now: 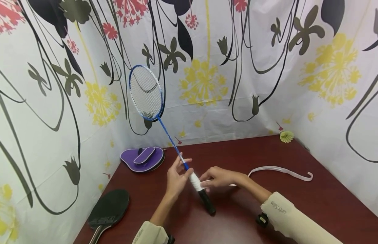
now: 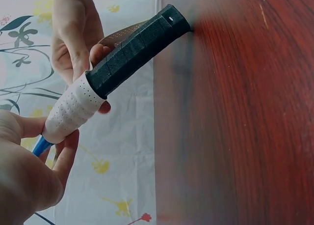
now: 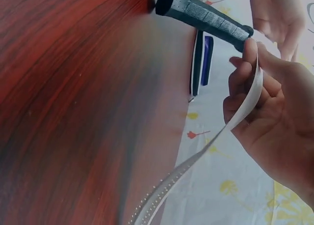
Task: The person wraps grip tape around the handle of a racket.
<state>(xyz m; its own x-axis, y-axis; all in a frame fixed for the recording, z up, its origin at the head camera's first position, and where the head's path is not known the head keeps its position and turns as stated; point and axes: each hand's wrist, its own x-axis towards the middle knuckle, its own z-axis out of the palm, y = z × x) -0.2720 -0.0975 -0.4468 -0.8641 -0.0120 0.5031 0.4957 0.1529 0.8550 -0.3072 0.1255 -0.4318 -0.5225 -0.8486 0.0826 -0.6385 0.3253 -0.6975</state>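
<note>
A blue and white badminton racket [image 1: 146,93] slants up to the left, its strung head raised before the patterned cloth. White perforated grip tape [image 2: 73,108] covers the upper part of its handle, while the lower part [image 2: 142,48] shows black. My left hand [image 1: 176,178] pinches the racket where the blue shaft meets the white wrap. Between right thumb and fingers, my right hand [image 1: 219,177] pinches the tape right beside the handle. The loose tape [image 3: 245,104] trails from that hand, and its far end [image 1: 286,171] curls on the table to the right.
A purple paddle case [image 1: 143,159] lies at the back left of the dark red table [image 1: 238,152]. At the front left is a black table tennis paddle [image 1: 109,206]. A yellow shuttlecock [image 1: 286,136] sits in the back right corner. Floral cloth walls [image 1: 204,118] enclose the table.
</note>
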